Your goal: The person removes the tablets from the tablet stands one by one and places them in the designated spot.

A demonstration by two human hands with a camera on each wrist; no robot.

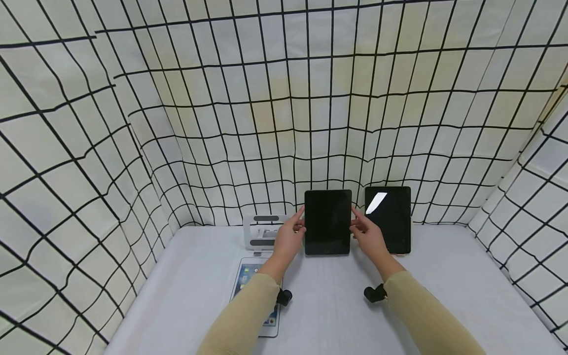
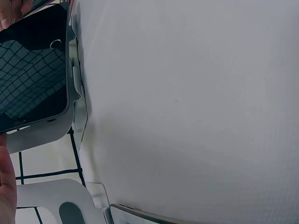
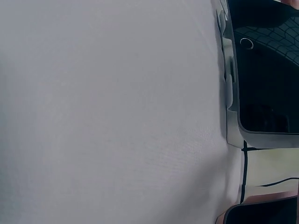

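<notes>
A black tablet (image 1: pixel 328 222) stands upright and tilted back in the middle, its dark screen facing me. Below and behind it, a grey-white stand (image 2: pixel 51 135) with front lips shows in the left wrist view. My left hand (image 1: pixel 289 237) holds the tablet by its left edge. On the opposite edge, my right hand (image 1: pixel 369 237) grips it with thumb and fingers. The fingertips behind the tablet are hidden. In the right wrist view, the tablet's lower corner (image 3: pixel 261 112) sits just above the stand's lips.
Right of the hands, another black tablet (image 1: pixel 390 227) leans on a pinkish stand (image 3: pixel 261 198). At the left is a white stand (image 1: pixel 247 236) with grey pads. A white tablet (image 1: pixel 244 276) with a lit screen lies flat under my left forearm. Grid-patterned cloth (image 1: pixel 319 113) walls the table.
</notes>
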